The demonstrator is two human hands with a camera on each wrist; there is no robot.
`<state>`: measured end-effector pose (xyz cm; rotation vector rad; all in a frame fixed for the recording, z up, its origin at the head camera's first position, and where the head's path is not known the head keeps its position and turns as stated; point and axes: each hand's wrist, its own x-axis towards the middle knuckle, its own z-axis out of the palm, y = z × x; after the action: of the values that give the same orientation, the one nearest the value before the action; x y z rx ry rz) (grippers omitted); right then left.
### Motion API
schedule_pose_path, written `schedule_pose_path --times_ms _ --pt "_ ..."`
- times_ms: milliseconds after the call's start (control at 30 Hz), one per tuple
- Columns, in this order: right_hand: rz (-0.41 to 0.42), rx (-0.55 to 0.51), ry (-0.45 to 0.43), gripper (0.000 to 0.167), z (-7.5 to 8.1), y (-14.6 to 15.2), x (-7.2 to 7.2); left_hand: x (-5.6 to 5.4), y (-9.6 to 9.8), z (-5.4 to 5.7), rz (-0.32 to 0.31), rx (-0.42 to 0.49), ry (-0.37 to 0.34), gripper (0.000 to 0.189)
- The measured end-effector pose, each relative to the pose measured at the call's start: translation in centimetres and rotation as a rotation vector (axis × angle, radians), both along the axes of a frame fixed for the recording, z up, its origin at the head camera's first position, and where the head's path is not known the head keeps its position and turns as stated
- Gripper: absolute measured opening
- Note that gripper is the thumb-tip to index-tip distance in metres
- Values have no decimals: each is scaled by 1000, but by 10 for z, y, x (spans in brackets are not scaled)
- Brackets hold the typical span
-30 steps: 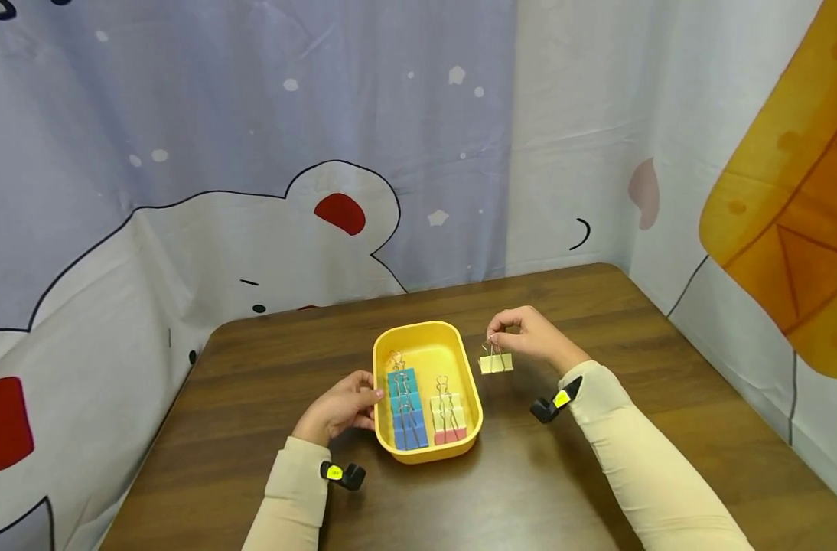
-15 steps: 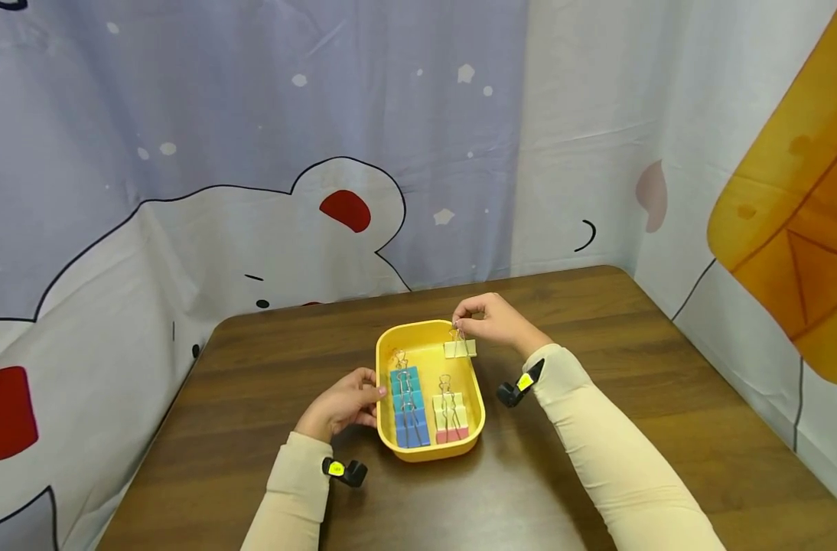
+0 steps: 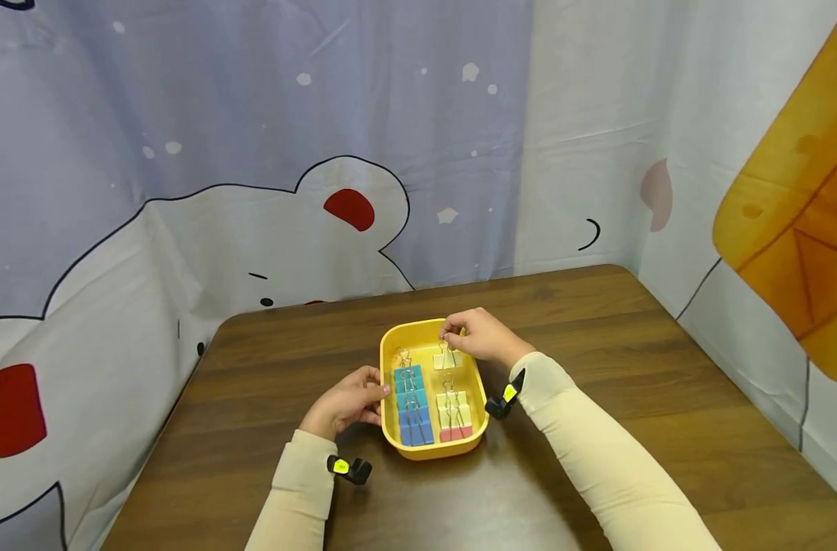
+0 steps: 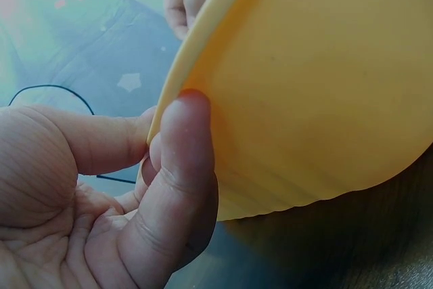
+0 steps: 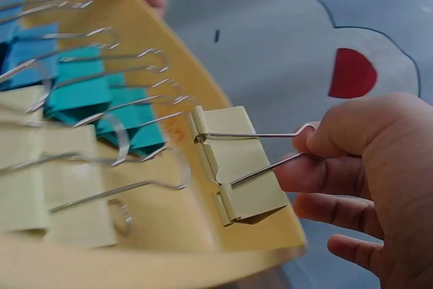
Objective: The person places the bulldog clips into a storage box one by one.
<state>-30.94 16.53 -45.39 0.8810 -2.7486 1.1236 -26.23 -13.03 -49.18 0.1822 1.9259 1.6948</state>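
A yellow tray stands on the table, and my left hand pinches its left wall between thumb and fingers; the left wrist view shows this grip on the rim closely. My right hand pinches the wire handles of a pale yellow binder clip, which hangs inside the tray's far right part. Teal and blue binder clips lie in a column along the tray's left side. Nearer on the right are more pale yellow binder clips and a pink one at the near end.
The brown wooden table extends around the tray on all sides. Behind it hangs a printed curtain. Each wrist bears a small black camera, such as the right one.
My right hand has moved left from beside the tray, over its right rim, and lowered the pale yellow binder clip inside. My left hand keeps its hold on the tray.
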Motion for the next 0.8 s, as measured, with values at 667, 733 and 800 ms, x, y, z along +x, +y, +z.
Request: schedule_pose_path --times_ms 667,733,800 --pt "74 244 68 11 -20 -4 3 0 0 3 -4 -7 -4 33" --pt "77 254 66 11 -21 -5 4 0 0 3 -4 -8 -6 34" --pt "82 258 69 11 -23 -4 5 0 1 2 -3 -11 -9 34"
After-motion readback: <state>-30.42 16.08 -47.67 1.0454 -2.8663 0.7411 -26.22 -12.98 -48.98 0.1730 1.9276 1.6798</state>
